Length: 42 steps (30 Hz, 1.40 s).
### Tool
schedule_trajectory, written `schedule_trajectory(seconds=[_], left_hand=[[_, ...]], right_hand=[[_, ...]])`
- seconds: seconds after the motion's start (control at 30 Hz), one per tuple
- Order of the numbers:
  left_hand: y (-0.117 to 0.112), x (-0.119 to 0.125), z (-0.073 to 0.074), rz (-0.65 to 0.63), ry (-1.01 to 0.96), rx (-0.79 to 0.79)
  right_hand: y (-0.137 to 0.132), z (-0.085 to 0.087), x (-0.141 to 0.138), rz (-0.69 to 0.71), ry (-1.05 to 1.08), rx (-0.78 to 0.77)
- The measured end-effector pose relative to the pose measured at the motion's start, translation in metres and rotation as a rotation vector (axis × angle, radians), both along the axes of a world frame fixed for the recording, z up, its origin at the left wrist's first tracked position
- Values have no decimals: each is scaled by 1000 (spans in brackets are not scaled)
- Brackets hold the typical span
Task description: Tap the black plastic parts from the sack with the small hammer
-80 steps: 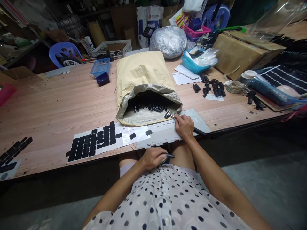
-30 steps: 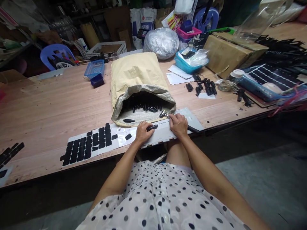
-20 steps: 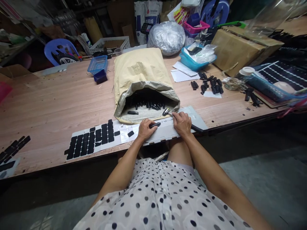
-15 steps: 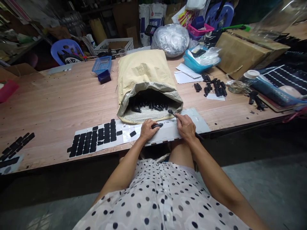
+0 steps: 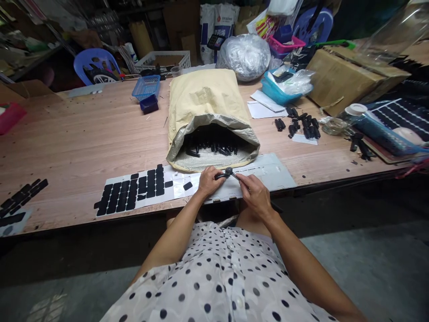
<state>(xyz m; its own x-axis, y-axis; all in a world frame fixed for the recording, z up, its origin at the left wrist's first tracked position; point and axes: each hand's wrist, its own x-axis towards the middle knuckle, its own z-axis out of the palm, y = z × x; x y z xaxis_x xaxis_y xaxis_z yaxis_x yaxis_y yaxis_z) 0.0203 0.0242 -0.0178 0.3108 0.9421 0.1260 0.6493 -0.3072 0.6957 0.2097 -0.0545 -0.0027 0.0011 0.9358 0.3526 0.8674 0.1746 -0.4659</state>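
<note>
My left hand [image 5: 208, 180] rests on a grey metal plate [image 5: 268, 167] at the table's near edge, closed on a small black stick-like part [image 5: 220, 175]. My right hand [image 5: 255, 195] grips a small hammer by its black handle; the metal hammer head [image 5: 229, 171] sits right at the end of the black part. Just behind lies a tan sack [image 5: 208, 117] on its side, its open mouth showing several more black parts [image 5: 211, 146].
A white sheet with rows of black pads [image 5: 134, 192] lies left of my hands. Loose black parts [image 5: 300, 126], papers, a blue tray [image 5: 278, 89] and a cardboard box [image 5: 348, 76] lie to the right. A blue basket [image 5: 146, 86] stands behind.
My left hand came up from my lap to the plate with a black part. My right hand drew the hammer back from the sack's mouth and brought its head onto that part.
</note>
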Motion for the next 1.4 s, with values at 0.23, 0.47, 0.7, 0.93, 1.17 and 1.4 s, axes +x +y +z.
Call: schedule_trajectory(seconds=[0.23, 0.47, 0.7, 0.93, 1.17, 1.4], left_hand=[[-1, 1, 1, -3, 4, -4], [-1, 1, 3, -2, 25, -9], [1, -4, -1, -29, 12, -1], [2, -9, -3, -31, 12, -31], [0, -15, 0, -57, 41, -37], [1, -13, 3, -51, 16, -30]], right_hand=[[1, 11, -4, 9, 24, 17], [1, 6, -12, 52, 23, -44], [36, 2, 15, -94, -10, 65], [66, -21, 31, -164, -168, 38], [62, -30, 23, -195, -234, 29], [63, -28, 23, -200, -230, 33]])
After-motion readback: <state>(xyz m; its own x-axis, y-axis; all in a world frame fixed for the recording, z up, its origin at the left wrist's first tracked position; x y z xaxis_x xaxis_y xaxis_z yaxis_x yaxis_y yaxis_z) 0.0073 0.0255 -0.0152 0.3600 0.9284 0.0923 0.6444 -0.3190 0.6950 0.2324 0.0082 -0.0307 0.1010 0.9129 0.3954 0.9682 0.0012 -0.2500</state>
